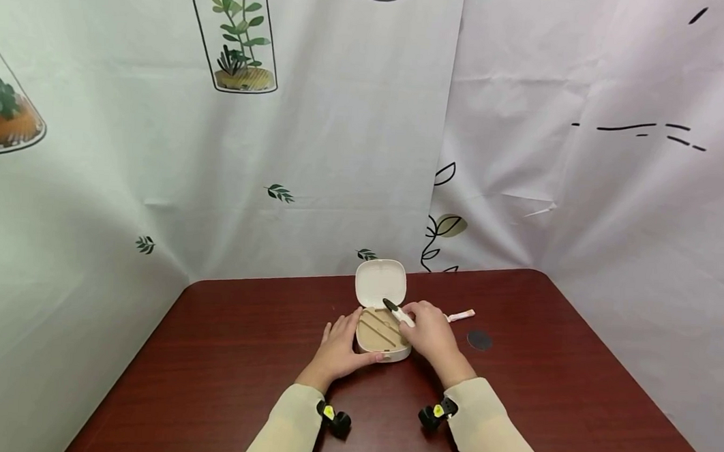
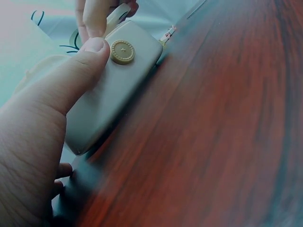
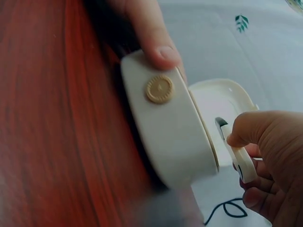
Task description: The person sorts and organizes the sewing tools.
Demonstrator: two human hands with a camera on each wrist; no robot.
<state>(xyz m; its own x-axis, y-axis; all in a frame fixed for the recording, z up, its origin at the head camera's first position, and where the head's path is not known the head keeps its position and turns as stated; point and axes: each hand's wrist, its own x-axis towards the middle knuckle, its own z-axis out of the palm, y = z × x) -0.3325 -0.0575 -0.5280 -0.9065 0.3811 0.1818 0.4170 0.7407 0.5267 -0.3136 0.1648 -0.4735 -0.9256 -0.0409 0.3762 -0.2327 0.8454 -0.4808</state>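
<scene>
A small cream-white box (image 1: 382,355) stands on the table with its lid (image 1: 380,281) raised at the back; its tan interior has slanting grooves. My left hand (image 1: 338,351) holds the box from the left, thumb on the front wall beside a tan round button (image 2: 122,52), the other fingers along the side. Over the box's right part, my right hand (image 1: 430,333) pinches a slim white tool with a dark end (image 1: 397,312) between thumb and fingers. The tool points up and left toward the lid; its exact kind cannot be told.
Right of the box lie a small white-and-pink stick-like item (image 1: 461,316) and a dark round disc (image 1: 479,339). The reddish-brown table (image 1: 238,356) has its back edge against a printed white curtain (image 1: 341,150). Each wrist wears a black camera strap (image 1: 441,413).
</scene>
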